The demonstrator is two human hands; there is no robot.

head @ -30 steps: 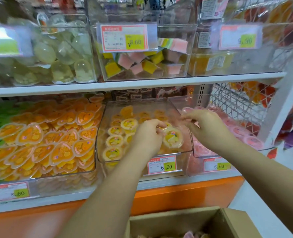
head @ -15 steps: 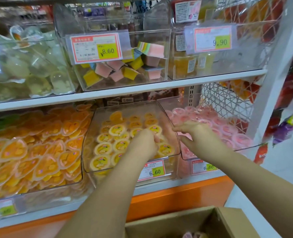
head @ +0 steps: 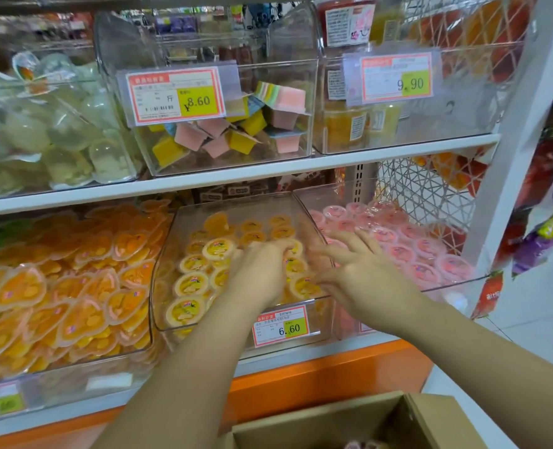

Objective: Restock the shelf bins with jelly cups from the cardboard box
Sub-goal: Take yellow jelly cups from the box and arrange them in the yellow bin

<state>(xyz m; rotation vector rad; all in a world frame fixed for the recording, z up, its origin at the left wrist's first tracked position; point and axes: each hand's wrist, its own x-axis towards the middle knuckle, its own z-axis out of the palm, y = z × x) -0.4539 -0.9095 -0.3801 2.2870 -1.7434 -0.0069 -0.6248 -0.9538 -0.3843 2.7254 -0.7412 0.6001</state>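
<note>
Shop shelf, middle bin: our right hand has just sprung open, fingers spread, at three o'clock of the yellow jelly cups. Delivered, we reckon. Left hand lies atop them, grip unclear. Cardboard box waits at six o'clock.

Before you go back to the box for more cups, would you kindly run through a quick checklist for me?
1. Right hand free: ok, fingers spread, holding nothing.
2. Left hand free: cannot tell; it lies on the yellow cups, and whether it grips one does not show.
3. Room in the yellow-cup bin: ok, its rear is thinly filled.
4. Cardboard box open: ok, its top is open.
5. Stock left in the box: cannot tell; most of its inside is out of view.
6. 6.60 price tag unobstructed: ok.
</note>
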